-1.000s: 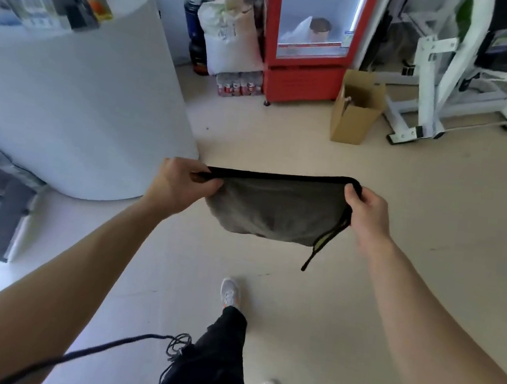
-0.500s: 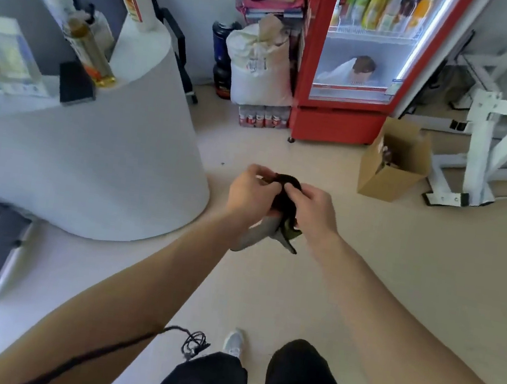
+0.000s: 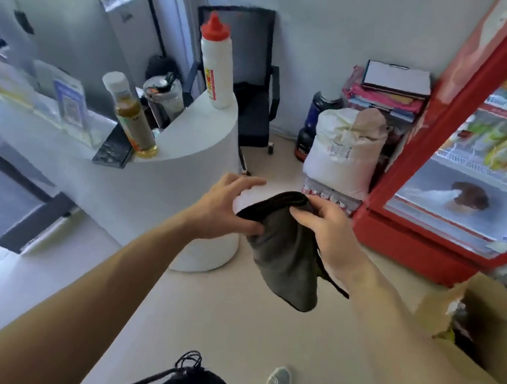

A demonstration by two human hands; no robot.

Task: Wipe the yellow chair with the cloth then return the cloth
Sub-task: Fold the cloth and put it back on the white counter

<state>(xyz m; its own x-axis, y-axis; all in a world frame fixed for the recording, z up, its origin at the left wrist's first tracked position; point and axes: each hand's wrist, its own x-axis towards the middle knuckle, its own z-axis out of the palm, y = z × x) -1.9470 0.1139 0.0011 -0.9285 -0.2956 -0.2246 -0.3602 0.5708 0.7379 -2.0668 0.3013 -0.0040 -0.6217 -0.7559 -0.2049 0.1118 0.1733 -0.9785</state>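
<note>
A dark grey cloth (image 3: 285, 260) with a black hem hangs folded in the air in front of me. My right hand (image 3: 327, 230) grips its upper edge from the right. My left hand (image 3: 227, 211) is at the cloth's left edge with its thumb pinching the fabric and its fingers spread apart. No yellow chair is in view.
A rounded white counter (image 3: 189, 177) stands at the left with a red-capped bottle (image 3: 216, 61), an amber bottle (image 3: 133, 114) and a keyboard on it. Behind are a black office chair (image 3: 252, 95), a white sack (image 3: 344, 152) and a red fridge (image 3: 461, 174). A cardboard box (image 3: 486, 322) sits at the right.
I have walked closer to the counter and fridge. The cloth went from stretched wide to bunched between both hands, and now hangs folded with my left fingers spread.
</note>
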